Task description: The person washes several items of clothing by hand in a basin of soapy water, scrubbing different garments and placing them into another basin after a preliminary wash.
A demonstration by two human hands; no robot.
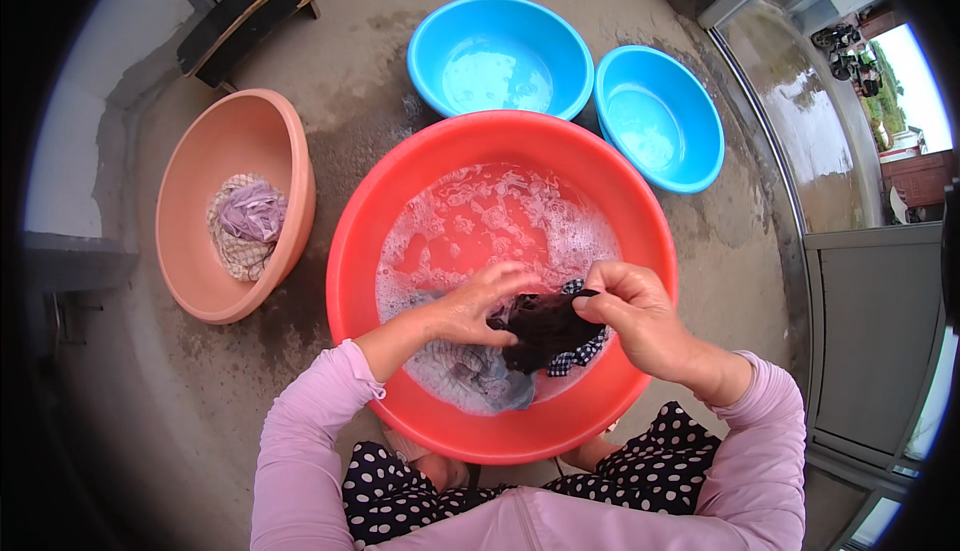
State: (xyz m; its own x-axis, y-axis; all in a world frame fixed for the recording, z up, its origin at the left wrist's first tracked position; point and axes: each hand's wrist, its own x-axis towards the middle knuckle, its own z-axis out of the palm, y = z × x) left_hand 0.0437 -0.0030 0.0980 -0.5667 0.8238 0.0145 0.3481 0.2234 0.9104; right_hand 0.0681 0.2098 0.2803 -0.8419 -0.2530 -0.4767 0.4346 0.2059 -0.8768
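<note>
A large red basin [350, 251] of sudsy water stands right in front of me. Above the water, my right hand [650, 323] pinches a wet black cloth [548, 331] by its right end, thumb against fingers. My left hand [468, 305] is at the cloth's left side, fingers spread and curved, the thumb near or touching its edge. A dark checked cloth [572, 359] shows behind and below the black one, partly hidden. Grey-blue laundry [470, 376] lies soaking in the near left part of the basin.
To the left, a peach basin [180, 241] holds lilac and checked laundry [250, 216]. Two blue basins [430, 61] [710, 151] stand beyond the red one. A dark bench [245, 26] is at the far left; a doorway threshold [755, 101] runs along the right.
</note>
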